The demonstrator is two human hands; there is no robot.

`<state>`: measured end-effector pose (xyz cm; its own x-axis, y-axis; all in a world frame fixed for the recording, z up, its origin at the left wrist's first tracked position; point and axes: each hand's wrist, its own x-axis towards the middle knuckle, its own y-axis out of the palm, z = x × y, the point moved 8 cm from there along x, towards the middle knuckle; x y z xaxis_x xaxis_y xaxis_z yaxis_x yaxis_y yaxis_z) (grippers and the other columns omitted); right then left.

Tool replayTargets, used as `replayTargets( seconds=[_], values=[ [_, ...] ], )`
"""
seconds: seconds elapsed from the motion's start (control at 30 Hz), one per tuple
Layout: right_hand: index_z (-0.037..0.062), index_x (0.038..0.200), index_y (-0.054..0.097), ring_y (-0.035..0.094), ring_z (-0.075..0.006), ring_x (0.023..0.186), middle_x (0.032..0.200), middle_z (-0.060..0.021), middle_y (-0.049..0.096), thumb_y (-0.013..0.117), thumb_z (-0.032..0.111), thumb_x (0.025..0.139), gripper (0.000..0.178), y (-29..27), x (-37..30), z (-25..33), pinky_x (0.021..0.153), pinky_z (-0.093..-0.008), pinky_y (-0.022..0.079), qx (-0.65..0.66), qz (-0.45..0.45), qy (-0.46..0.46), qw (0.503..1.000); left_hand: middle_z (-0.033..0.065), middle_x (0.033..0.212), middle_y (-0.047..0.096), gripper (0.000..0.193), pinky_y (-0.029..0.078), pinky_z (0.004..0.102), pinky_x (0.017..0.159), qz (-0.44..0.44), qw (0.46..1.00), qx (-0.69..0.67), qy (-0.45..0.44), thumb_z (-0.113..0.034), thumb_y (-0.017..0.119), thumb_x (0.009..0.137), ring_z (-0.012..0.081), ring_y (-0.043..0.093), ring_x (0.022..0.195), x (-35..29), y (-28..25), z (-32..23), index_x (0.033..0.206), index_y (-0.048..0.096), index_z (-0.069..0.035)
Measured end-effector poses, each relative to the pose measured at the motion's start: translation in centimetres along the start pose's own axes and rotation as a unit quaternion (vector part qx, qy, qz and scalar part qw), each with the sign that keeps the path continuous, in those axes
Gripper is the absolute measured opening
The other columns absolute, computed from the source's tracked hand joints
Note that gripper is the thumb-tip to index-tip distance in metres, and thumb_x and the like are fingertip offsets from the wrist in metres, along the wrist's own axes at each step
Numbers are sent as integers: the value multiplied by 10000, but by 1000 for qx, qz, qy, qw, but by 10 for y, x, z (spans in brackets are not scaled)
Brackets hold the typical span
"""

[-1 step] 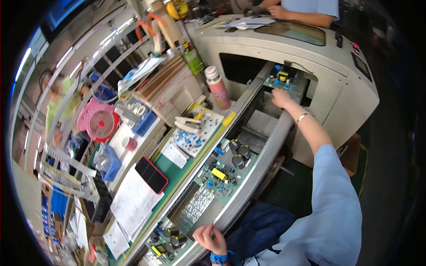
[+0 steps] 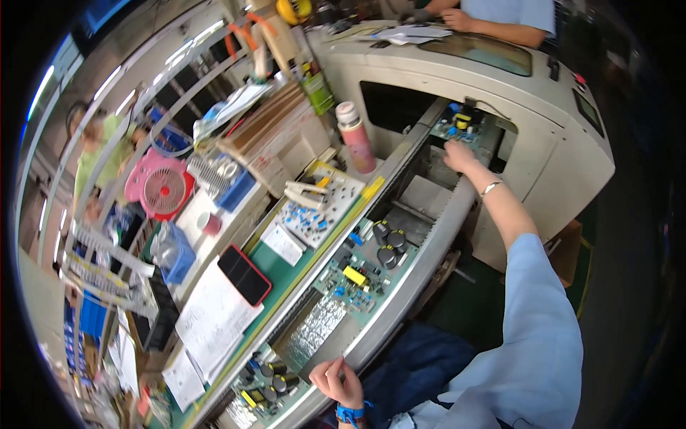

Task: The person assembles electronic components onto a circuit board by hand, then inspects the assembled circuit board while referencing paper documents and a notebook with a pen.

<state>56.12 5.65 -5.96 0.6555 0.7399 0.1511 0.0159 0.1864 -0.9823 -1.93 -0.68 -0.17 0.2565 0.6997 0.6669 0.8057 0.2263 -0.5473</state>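
My right hand (image 2: 459,155) reaches far forward, its fingers curled at the near end of a circuit board (image 2: 446,133) by the machine opening. The fingertips are hidden, so I cannot tell if they grip the board. My left hand (image 2: 337,381) hovers or rests by the near rail with fingers curled in, nothing visible in them. Just left of it lies another circuit board (image 2: 291,405) with black cylindrical capacitors and a yellow part. Between my hands, a third populated board (image 2: 379,286) sits on the conveyor, next to a shiny metallic sheet (image 2: 319,330).
A large pale machine (image 2: 550,143) stands at the far end. Left of the conveyor (image 2: 400,311) are a phone (image 2: 245,275), papers (image 2: 214,314), a tray of small components (image 2: 321,207), a pink bottle (image 2: 356,143) and a pink fan (image 2: 158,184). A co-worker's arm (image 2: 493,28) is behind the machine.
The view has shifted very slightly. Both hands and the boards keep nearly the same places relative to one another.
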Motion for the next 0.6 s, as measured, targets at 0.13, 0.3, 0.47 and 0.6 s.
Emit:
replayTargets(
  seconds=[0.13, 0.3, 0.47, 0.6],
  values=[
    [37, 1014, 543, 513, -316, 1025, 1084, -162, 527, 539, 177, 764, 287, 8, 11, -25, 823, -409, 454, -4, -11, 37, 999, 77, 794, 556, 246, 389, 339, 698, -21, 999, -2, 37, 108, 591, 653, 242, 508, 734, 3, -3, 1, 826, 581, -67],
    [44, 1040, 518, 537, -268, 977, 1039, -130, 541, 534, 138, 792, 266, -34, -7, 32, 803, -359, 447, 251, -129, -64, 957, 71, 794, 573, 247, 409, 329, 659, -31, 998, 12, 61, 99, 628, 651, 233, 516, 707, -3, -5, 2, 826, 582, -69],
    [40, 1121, 494, 520, -255, 1023, 1086, -130, 532, 508, 125, 837, 296, -99, -79, 166, 857, -325, 418, 332, -102, -241, 906, 35, 810, 587, 296, 404, 320, 641, -35, 997, 23, 63, 70, 658, 619, 205, 530, 676, -7, -6, 6, 864, 603, -88],
    [14, 1294, 352, 328, -298, 1245, 1318, -161, 381, 376, 366, 920, 514, -86, -133, 231, 1023, -378, 249, 183, -70, -389, 900, 60, 784, 578, 294, 409, 324, 654, -31, 998, 20, 58, 115, 617, 619, 231, 524, 692, -7, -7, 3, 849, 575, -63]
  ],
)
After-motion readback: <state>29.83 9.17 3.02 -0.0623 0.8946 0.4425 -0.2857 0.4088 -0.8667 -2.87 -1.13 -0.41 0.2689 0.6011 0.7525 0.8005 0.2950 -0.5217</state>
